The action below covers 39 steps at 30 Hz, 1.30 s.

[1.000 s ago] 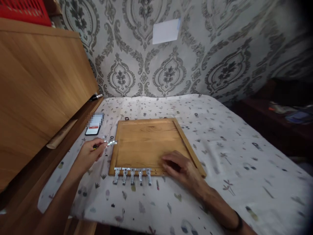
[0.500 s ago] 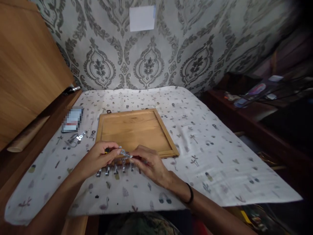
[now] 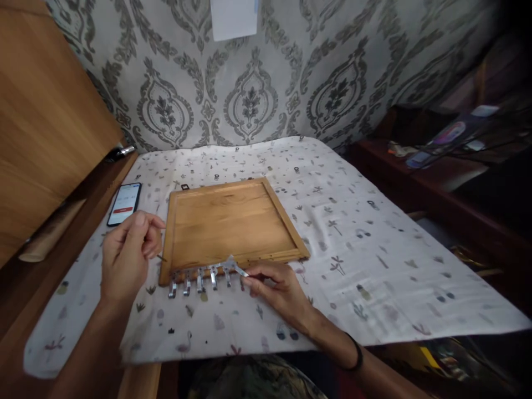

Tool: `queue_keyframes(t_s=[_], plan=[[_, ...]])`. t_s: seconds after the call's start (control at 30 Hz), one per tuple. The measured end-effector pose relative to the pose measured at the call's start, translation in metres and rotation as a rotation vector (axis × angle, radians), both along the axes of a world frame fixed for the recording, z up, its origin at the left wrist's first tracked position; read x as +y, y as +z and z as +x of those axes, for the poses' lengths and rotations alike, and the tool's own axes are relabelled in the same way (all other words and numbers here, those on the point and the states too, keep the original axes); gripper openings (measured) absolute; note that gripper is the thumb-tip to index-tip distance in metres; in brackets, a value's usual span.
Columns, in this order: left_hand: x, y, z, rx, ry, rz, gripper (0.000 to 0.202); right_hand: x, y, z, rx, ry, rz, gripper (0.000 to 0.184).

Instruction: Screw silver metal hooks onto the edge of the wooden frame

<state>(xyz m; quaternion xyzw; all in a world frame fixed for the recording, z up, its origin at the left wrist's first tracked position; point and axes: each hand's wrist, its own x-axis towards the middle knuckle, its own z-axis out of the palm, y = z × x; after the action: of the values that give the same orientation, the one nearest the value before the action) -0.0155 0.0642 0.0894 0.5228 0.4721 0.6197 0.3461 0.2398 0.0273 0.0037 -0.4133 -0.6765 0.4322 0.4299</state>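
A wooden board point(image 3: 233, 221) with a raised frame lies on a patterned cloth. Along its near edge sits a row of several metal hooks point(image 3: 195, 280). My right hand point(image 3: 276, 288) pinches one more metal hook point(image 3: 235, 266) at the right end of that row, against the board's near edge. My left hand point(image 3: 128, 252) hovers left of the board, fingers curled round a thin dark tool that barely shows below them.
A phone point(image 3: 123, 203) lies on the cloth left of the board. A wooden cabinet point(image 3: 45, 127) rises on the left, with a paper roll point(image 3: 45, 244) on its ledge. A dark shelf point(image 3: 436, 177) with clutter stands to the right. Patterned wall behind.
My left hand has drawn back from the hook row to the left of the board. My right hand now holds the loose hook alone at the board's near edge.
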Motion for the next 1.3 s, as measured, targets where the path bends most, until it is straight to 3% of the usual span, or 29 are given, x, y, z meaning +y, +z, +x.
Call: queue_keyframes(t_s=[0.17, 0.37, 0.5, 0.63, 0.77, 0.87, 0.97, 1.1, 1.2, 1.3], plan=[[0.004, -0.004, 0.004, -0.107, 0.102, 0.015, 0.019, 0.000, 0.000, 0.005, -0.030, -0.035, -0.027, 0.042], [-0.005, -0.018, -0.016, -0.024, 0.298, 0.157, 0.010, 0.002, 0.000, 0.008, -0.040, -0.014, -0.040, 0.040], [-0.016, -0.026, -0.021, 0.003, 0.350, 0.230, 0.006, 0.003, -0.002, 0.008, -0.040, 0.014, -0.065, 0.037], [-0.030, -0.043, -0.035, 0.077, 0.254, 0.183, 0.005, 0.001, -0.003, 0.006, -0.011, 0.027, -0.150, 0.038], [-0.051, -0.063, -0.061, 0.450, 0.049, -0.070, 0.017, -0.006, -0.003, 0.005, 0.022, 0.019, -0.246, 0.042], [-0.060, -0.069, -0.072, 0.645, -0.111, -0.149, 0.020, -0.011, -0.002, 0.006, 0.049, -0.003, -0.321, 0.044], [-0.061, -0.064, -0.069, 0.705, -0.165, -0.143, 0.020, -0.016, -0.001, 0.005, 0.093, -0.023, -0.379, 0.046], [-0.048, -0.048, -0.050, 0.779, -0.118, -0.010, 0.016, -0.021, 0.001, -0.001, 0.190, -0.055, -0.501, 0.049], [-0.032, -0.038, -0.027, 0.850, -0.253, 0.139, 0.018, -0.023, 0.002, -0.006, 0.217, -0.048, -0.567, 0.049], [-0.014, -0.037, -0.001, 0.904, -0.412, 0.147, 0.024, -0.023, 0.003, -0.010, 0.245, -0.049, -0.593, 0.050]])
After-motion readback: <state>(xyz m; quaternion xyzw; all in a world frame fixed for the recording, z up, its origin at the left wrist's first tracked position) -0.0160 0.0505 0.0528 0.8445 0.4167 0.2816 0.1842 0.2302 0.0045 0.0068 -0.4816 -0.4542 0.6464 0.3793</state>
